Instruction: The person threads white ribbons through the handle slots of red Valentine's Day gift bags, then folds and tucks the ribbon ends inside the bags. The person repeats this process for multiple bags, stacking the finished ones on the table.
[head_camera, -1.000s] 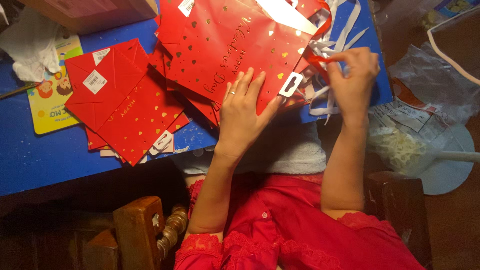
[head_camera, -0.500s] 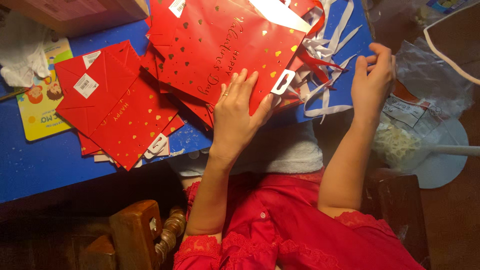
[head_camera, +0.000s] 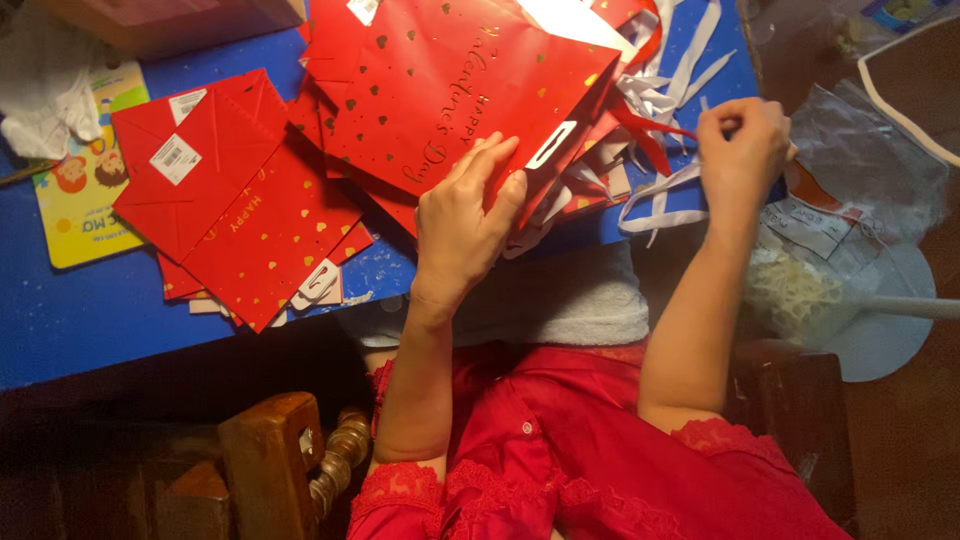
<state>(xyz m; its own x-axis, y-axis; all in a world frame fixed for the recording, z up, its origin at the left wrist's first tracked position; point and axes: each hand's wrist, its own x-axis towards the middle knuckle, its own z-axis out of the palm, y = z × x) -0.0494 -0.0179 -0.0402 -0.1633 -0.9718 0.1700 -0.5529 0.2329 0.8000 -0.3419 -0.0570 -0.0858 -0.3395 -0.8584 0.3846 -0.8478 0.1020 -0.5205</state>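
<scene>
The left hand (head_camera: 462, 222) lies flat, fingers spread, on the red gift bag (head_camera: 455, 90), whose top runs off the frame at 12 o'clock. At 3 o'clock, the right hand (head_camera: 742, 152) pinches a white ribbon (head_camera: 660, 190); its fingertips are hidden behind the knuckles.

A children's book (head_camera: 70, 205) lies beside crumpled white cloth (head_camera: 45, 85); a clear plastic bag (head_camera: 860, 200) sits apart.

**Camera setup: single head view**

One head-worn camera looks steeply down, close over the blue table (head_camera: 90, 320) edge and the wearer's lap. Table fills the upper frame; floor and a wooden chair (head_camera: 270, 450) fill the lower. No second view.
</scene>
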